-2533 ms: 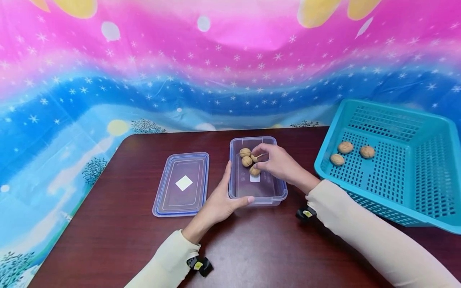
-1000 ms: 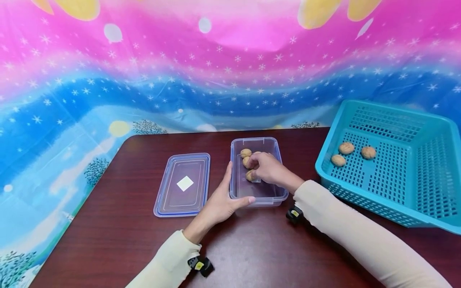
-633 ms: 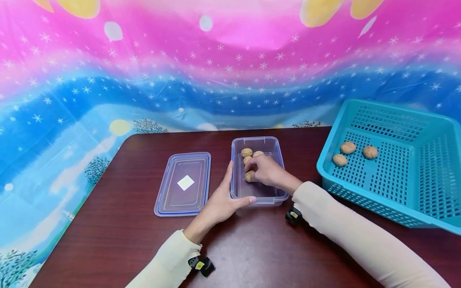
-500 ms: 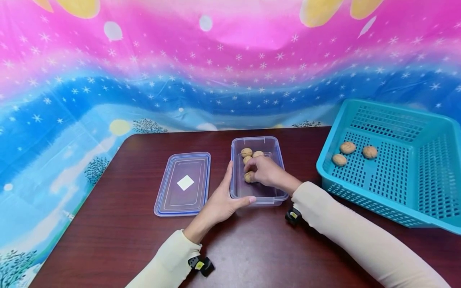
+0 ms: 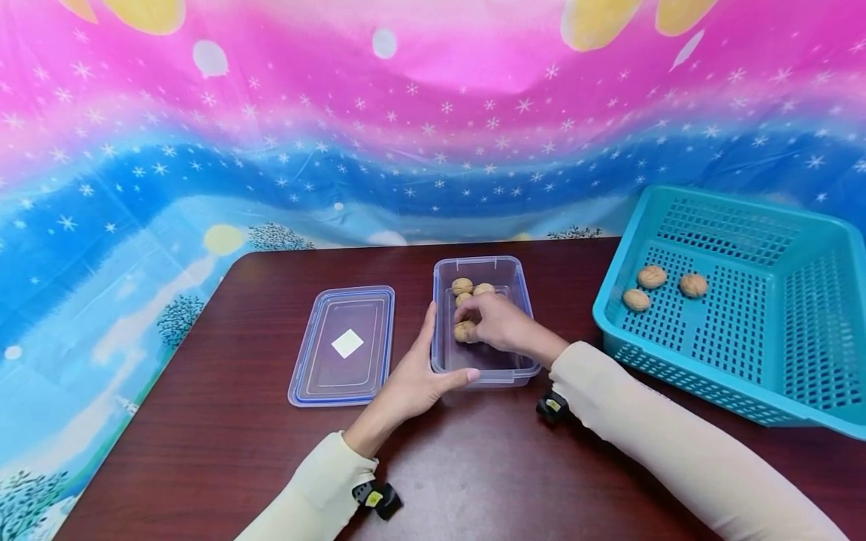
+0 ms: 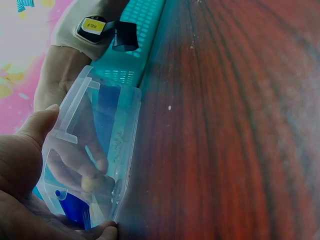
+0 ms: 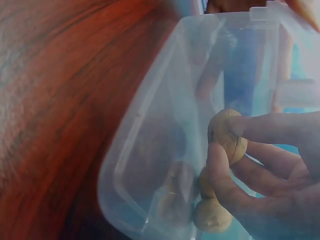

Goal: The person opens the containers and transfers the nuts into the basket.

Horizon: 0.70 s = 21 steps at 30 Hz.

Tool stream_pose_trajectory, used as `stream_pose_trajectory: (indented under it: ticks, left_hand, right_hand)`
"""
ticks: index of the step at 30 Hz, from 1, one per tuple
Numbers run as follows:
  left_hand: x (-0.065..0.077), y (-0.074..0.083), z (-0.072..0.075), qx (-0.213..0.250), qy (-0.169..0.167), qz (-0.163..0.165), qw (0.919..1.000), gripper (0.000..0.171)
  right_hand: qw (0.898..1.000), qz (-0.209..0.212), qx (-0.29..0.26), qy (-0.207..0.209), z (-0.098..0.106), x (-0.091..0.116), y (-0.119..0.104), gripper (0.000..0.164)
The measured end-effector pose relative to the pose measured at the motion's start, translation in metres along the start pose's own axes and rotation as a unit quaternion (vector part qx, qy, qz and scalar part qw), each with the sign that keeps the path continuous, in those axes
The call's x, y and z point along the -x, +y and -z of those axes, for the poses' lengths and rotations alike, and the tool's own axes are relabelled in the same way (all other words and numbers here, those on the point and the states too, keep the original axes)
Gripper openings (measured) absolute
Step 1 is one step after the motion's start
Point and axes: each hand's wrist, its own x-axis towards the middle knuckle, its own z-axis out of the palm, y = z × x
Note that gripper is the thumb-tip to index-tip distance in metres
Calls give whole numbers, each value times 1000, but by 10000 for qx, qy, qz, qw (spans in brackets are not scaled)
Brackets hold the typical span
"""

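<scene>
A clear plastic food container (image 5: 501, 373) stands uncovered on the dark table. My left hand (image 5: 413, 383) holds it at the near left corner, thumb over the front rim and fingers along the left wall. Inside it, my right hand (image 5: 504, 323) pinches a walnut (image 7: 227, 137) between thumb and fingers, near the left wall. Farther back in the container lie more walnuts (image 5: 462, 286), partly hidden behind the right hand. The left wrist view shows the held walnut (image 6: 96, 183) blurred through the clear wall.
A blue-rimmed lid (image 5: 325, 376) with a white label lies flat left of the container. To the right stands a turquoise mesh basket (image 5: 727, 330) holding three walnuts (image 5: 652, 276). A patterned cloth (image 5: 433, 128) hangs behind the table (image 5: 223, 421).
My right hand has shifted left and nearer to me inside the container, bringing its walnut toward the left wall. The left hand stays put on the container; the basket walnuts are unmoved.
</scene>
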Motion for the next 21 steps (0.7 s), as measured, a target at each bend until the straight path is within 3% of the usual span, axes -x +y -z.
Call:
stream_pose_trajectory:
  ticks: [10, 21]
  left_hand:
    - [0, 3, 0, -26, -19, 57, 10000, 121]
    - [1, 4, -1, -35, 32, 211, 9998, 119]
  right_hand:
    - [9989, 29, -408, 232, 34, 16, -9, 29]
    - [9991, -88, -271, 314, 82, 43, -18, 31]
